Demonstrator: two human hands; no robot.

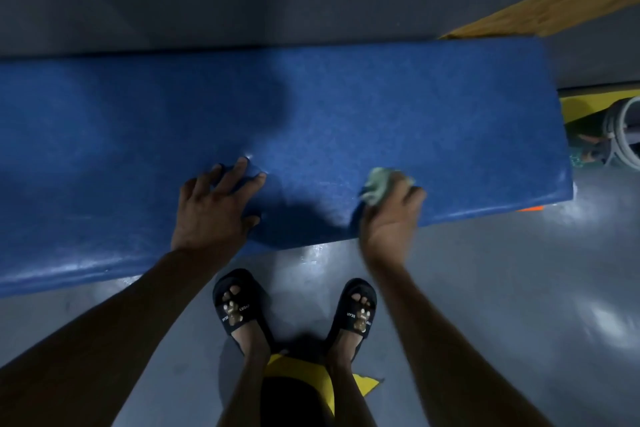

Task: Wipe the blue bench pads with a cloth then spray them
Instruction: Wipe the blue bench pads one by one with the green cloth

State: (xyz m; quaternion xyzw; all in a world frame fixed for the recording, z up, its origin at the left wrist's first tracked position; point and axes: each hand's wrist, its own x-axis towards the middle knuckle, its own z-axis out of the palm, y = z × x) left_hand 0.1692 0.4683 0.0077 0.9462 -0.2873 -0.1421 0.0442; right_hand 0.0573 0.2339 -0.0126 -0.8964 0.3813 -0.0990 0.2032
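A long blue bench pad (381, 107) runs across the view from left to right. My left hand (214, 208) rests on its near part with the fingers spread and pressing the pad. My right hand (391, 215) grips a crumpled pale green cloth (379, 185) and holds it against the pad near the front edge, right of centre. The right hand looks blurred. No spray bottle is in view.
My two feet in black slides (294, 312) stand on the shiny grey floor (502, 288) just in front of the pad. A grey wall lies behind it. A wooden surface (554, 7) is at the upper right, and grey hoses (620, 128) lie off the pad's right end.
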